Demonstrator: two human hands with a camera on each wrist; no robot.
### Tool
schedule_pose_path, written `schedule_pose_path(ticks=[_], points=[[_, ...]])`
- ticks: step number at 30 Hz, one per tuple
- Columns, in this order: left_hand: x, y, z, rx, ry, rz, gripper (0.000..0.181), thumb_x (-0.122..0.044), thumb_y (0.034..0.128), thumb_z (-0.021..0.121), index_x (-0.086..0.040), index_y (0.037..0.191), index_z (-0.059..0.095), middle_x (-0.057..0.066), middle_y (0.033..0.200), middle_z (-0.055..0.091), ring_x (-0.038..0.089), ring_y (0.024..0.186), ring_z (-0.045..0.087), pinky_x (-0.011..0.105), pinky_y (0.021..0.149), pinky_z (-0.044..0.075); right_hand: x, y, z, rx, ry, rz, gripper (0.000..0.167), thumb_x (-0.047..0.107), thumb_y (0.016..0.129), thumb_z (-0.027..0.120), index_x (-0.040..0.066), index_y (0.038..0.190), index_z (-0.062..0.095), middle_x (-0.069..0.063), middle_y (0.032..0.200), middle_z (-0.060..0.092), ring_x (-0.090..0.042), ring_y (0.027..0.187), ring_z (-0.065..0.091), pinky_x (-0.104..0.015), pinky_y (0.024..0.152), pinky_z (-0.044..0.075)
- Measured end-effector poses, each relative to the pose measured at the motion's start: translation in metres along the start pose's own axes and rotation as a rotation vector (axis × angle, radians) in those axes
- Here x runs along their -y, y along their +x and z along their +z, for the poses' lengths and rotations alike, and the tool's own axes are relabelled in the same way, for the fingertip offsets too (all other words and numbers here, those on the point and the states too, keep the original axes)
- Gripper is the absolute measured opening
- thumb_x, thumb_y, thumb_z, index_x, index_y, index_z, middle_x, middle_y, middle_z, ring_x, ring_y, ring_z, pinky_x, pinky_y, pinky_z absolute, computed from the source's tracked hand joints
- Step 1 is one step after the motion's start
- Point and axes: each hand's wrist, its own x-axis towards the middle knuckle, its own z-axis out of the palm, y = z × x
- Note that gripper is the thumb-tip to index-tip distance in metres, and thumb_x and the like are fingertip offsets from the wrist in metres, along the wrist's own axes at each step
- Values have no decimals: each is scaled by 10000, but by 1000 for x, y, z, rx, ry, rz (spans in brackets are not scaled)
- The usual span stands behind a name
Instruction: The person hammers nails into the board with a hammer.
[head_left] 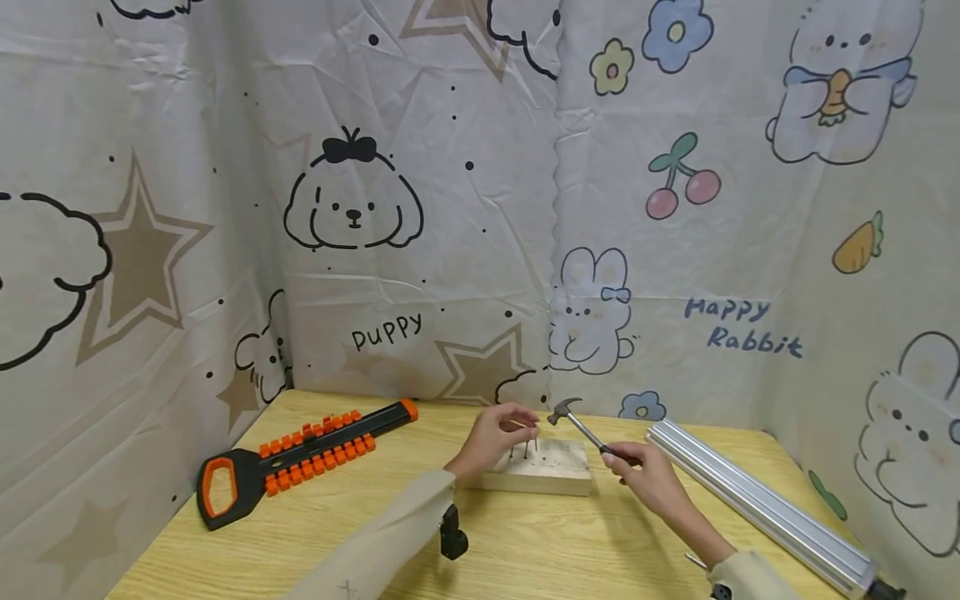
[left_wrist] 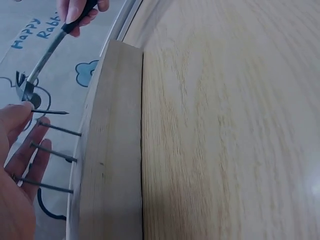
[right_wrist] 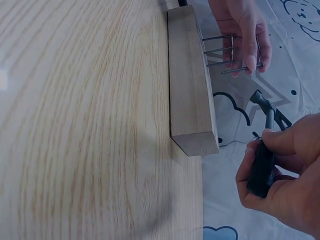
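A pale wooden block lies on the table, with three nails standing in its top face. My left hand is over the block and pinches another nail between thumb and fingers. Its point is apart from the wood in the left wrist view. To the right, my right hand grips the dark handle of a claw hammer. The hammer's metal head is raised above the block's back right side, near the left fingertips but not touching the nails.
A black rack with a loop handle and rows of orange clips lies on the left of the table. A long silver metal bar runs along the right. Printed cloth walls in the back and sides.
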Motion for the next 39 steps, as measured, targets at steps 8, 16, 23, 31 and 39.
schedule_pose_path(ticks=[8, 16, 23, 31, 39], points=[[-5, 2, 8, 23, 182, -3, 110, -123, 968, 767, -107, 1076, 773, 18, 1040, 784, 113, 923, 723, 240, 814, 567, 1, 0, 0, 4, 10, -12, 218, 28, 995, 693, -115, 1156, 728, -214, 1013, 758, -141, 827, 646, -244, 667, 581], [-4, 2, 9, 3, 221, -38, 141, -178, 944, 802, -99, 1061, 796, -25, 986, 798, 53, 834, 716, 236, 758, 555, 1, 0, 0, 4, -5, -19, 223, 32, 994, 696, -112, 1161, 729, -207, 1009, 757, -145, 832, 644, -250, 667, 581], [-6, 5, 12, 1, 239, -52, 141, -225, 926, 824, -121, 1019, 807, -53, 945, 798, 21, 781, 691, 240, 718, 536, 1, 0, 0, -10, -12, -29, 208, 19, 988, 699, -107, 1148, 737, -206, 997, 758, -135, 819, 641, -250, 661, 582], [-7, 8, 12, 21, 228, -87, 40, -177, 928, 818, -155, 961, 816, -40, 917, 799, 138, 749, 725, 242, 658, 515, 4, 0, -2, -20, -25, -22, 218, 17, 986, 697, -108, 1161, 731, -182, 998, 761, -128, 828, 648, -247, 673, 583], [-2, 9, 9, 66, 236, -117, 34, -181, 933, 814, -153, 951, 821, -43, 893, 789, 179, 756, 747, 258, 664, 528, 1, -1, -6, -31, -42, -35, 202, 18, 983, 703, -91, 1149, 742, -141, 973, 755, -122, 818, 652, -234, 668, 577]])
